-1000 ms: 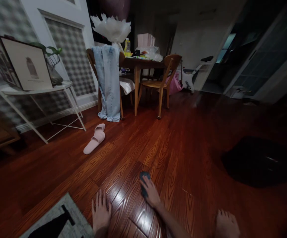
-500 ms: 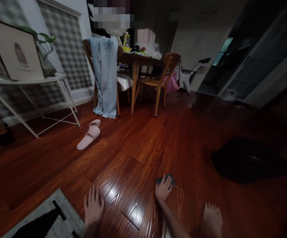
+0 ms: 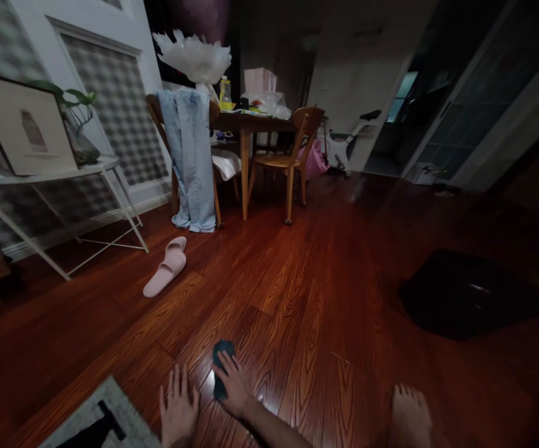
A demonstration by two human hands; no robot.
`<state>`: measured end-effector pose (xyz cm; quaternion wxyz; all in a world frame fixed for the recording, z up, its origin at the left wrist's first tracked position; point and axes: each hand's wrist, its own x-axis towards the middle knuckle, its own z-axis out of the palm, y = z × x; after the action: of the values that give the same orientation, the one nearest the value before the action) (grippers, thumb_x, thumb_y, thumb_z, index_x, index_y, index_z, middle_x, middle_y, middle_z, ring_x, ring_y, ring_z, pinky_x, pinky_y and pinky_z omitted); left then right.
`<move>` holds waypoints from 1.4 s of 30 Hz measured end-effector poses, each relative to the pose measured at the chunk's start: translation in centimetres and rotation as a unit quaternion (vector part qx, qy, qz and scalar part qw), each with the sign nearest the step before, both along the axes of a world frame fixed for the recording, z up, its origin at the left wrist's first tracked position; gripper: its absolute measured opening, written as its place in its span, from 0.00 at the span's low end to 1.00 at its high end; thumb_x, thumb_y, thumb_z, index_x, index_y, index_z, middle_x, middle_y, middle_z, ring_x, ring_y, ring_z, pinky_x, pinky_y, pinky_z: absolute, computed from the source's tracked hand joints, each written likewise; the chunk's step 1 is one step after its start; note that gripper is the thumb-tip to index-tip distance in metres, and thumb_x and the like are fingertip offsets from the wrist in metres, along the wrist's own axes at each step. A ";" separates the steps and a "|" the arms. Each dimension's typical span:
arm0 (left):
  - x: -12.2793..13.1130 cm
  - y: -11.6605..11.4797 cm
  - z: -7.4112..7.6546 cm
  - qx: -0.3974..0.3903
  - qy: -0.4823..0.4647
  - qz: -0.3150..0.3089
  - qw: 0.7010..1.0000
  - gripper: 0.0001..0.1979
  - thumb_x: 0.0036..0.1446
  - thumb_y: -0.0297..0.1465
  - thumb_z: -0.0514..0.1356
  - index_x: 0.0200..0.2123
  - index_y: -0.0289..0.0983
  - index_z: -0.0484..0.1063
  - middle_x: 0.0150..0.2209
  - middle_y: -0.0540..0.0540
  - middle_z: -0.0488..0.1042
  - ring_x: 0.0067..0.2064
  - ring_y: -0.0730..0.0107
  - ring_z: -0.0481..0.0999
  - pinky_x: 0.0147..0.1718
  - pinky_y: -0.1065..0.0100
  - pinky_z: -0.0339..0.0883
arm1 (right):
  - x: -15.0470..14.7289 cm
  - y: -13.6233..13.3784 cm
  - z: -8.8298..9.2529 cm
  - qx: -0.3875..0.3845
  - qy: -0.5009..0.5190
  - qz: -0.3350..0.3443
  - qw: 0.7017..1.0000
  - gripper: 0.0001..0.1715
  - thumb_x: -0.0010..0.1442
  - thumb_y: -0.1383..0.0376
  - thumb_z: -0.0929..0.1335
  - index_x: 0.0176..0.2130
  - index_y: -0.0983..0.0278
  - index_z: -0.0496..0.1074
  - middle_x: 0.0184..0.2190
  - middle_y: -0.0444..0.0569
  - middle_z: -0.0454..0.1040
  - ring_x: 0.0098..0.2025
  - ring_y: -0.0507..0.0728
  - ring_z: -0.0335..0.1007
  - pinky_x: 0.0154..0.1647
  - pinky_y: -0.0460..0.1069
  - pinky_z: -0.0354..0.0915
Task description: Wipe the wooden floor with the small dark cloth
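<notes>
My left hand (image 3: 179, 401) lies palm down with its fingers stretched out on the glossy wooden floor (image 3: 278, 286), holding nothing. A ring shows on one of its fingers. Just to its right, my right hand (image 3: 235, 381) presses down on a dark blue-green cloth (image 3: 223, 353). The fingers lie over the cloth and keep it against the floor; part of it sticks out ahead of and to the left of the hand.
A patterned rug (image 3: 110, 398) lies at lower left, and a bare foot (image 3: 409, 410) at lower right. Ahead are a pink slipper (image 3: 164, 274), a white side table (image 3: 105, 165) and a wooden chair (image 3: 292, 158). A dark black object (image 3: 465, 298) sits at right.
My right hand has swept left across the floor with the cloth and now sits near my left hand. My left hand has stayed almost in place. The view has tilted slightly up.
</notes>
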<state>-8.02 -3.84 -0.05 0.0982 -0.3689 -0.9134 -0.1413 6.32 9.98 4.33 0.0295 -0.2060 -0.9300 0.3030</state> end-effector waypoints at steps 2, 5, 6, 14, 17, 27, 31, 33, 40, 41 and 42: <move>0.1 0.0 0.1 -0.003 0.006 -0.001 1.000 0.34 0.64 0.38 0.40 0.68 0.31 0.64 0.71 0.35 0.65 0.72 0.56 0.61 0.73 0.48 0.44 | 1.0 3.1 0.1 0.008 -0.013 -0.050 0.999 0.55 0.48 0.65 0.73 0.72 0.51 0.58 0.77 0.46 0.48 0.77 0.61 0.42 0.77 0.58 0.42; 0.1 0.1 0.2 -0.003 0.009 0.001 1.000 0.34 0.64 0.38 0.40 0.66 0.30 0.65 0.70 0.35 0.65 0.72 0.56 0.62 0.73 0.47 0.44 | 4.2 8.8 0.6 0.045 -0.040 -0.192 0.980 0.50 0.52 0.70 0.67 0.72 0.58 0.59 0.76 0.50 0.50 0.78 0.61 0.40 0.77 0.59 0.40; 0.1 0.1 0.1 -0.004 0.009 0.002 1.000 0.34 0.63 0.38 0.40 0.66 0.31 0.66 0.70 0.36 0.66 0.72 0.56 0.62 0.73 0.47 0.44 | 5.7 10.6 0.8 0.056 -0.048 -0.240 0.968 0.48 0.54 0.71 0.64 0.72 0.61 0.58 0.76 0.53 0.50 0.78 0.61 0.39 0.77 0.60 0.40; 0.2 0.3 -0.2 0.002 -0.010 0.009 1.000 0.35 0.61 0.39 0.42 0.67 0.33 0.66 0.70 0.38 0.67 0.72 0.57 0.62 0.74 0.48 0.42 | 16.8 15.5 -1.4 0.161 -0.078 -0.541 0.822 0.40 0.61 0.67 0.57 0.71 0.70 0.60 0.75 0.61 0.52 0.78 0.64 0.39 0.75 0.63 0.45; 0.3 0.4 0.0 -0.002 -0.010 0.012 1.000 0.34 0.61 0.38 0.42 0.67 0.34 0.66 0.69 0.39 0.68 0.71 0.58 0.62 0.74 0.48 0.42 | 15.8 13.8 -2.8 0.168 -0.062 -0.564 0.806 0.41 0.63 0.65 0.56 0.73 0.69 0.55 0.75 0.65 0.50 0.78 0.67 0.38 0.74 0.69 0.45; -0.4 0.3 -0.2 -0.050 -0.007 0.010 0.999 0.35 0.58 0.38 0.46 0.67 0.36 0.66 0.69 0.40 0.68 0.72 0.57 0.62 0.73 0.47 0.46 | 3.4 3.5 -1.3 0.045 -0.051 -0.208 0.976 0.49 0.61 0.62 0.67 0.75 0.53 0.48 0.78 0.46 0.39 0.78 0.67 0.31 0.77 0.69 0.40; -0.7 0.5 -0.7 -0.059 0.006 0.020 0.998 0.33 0.58 0.38 0.48 0.65 0.39 0.69 0.68 0.43 0.70 0.71 0.57 0.64 0.72 0.48 0.48 | 0.4 -1.2 -0.6 -0.002 -0.012 -0.073 0.997 0.49 0.62 0.61 0.68 0.76 0.55 0.47 0.77 0.51 0.35 0.78 0.65 0.29 0.77 0.69 0.41; -0.7 0.6 -0.6 -0.067 0.008 0.019 0.998 0.33 0.58 0.37 0.48 0.65 0.39 0.69 0.68 0.43 0.70 0.70 0.57 0.65 0.72 0.48 0.50 | -0.3 -1.8 -0.7 -0.011 -0.011 -0.048 0.999 0.51 0.61 0.62 0.68 0.76 0.55 0.45 0.77 0.51 0.36 0.78 0.64 0.31 0.77 0.68 0.43; -0.5 0.7 0.0 -0.095 0.018 0.017 0.995 0.33 0.58 0.37 0.47 0.66 0.38 0.68 0.69 0.42 0.67 0.71 0.56 0.64 0.72 0.47 0.50 | 2.5 7.3 -0.3 0.054 -0.053 -0.259 0.963 0.52 0.52 0.73 0.65 0.73 0.51 0.56 0.77 0.41 0.48 0.78 0.60 0.36 0.78 0.60 0.41; -0.5 0.6 0.0 -0.093 0.015 0.016 0.995 0.33 0.58 0.37 0.48 0.66 0.38 0.68 0.69 0.42 0.67 0.71 0.56 0.64 0.72 0.46 0.50 | 3.8 9.2 0.0 0.068 -0.068 -0.315 0.944 0.50 0.54 0.73 0.64 0.73 0.54 0.58 0.76 0.44 0.50 0.78 0.61 0.38 0.78 0.61 0.41; -0.5 0.6 -0.1 -0.089 0.012 0.015 0.996 0.33 0.58 0.37 0.48 0.66 0.38 0.68 0.69 0.42 0.67 0.71 0.55 0.64 0.72 0.46 0.50 | 5.4 11.0 0.1 0.078 -0.078 -0.356 0.928 0.48 0.56 0.73 0.62 0.73 0.58 0.58 0.76 0.48 0.50 0.78 0.62 0.38 0.77 0.62 0.41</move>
<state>-8.48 -3.21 -0.15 0.0780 -0.3642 -0.9265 -0.0538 11.68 20.99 4.44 0.0789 -0.5438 -0.8154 0.1822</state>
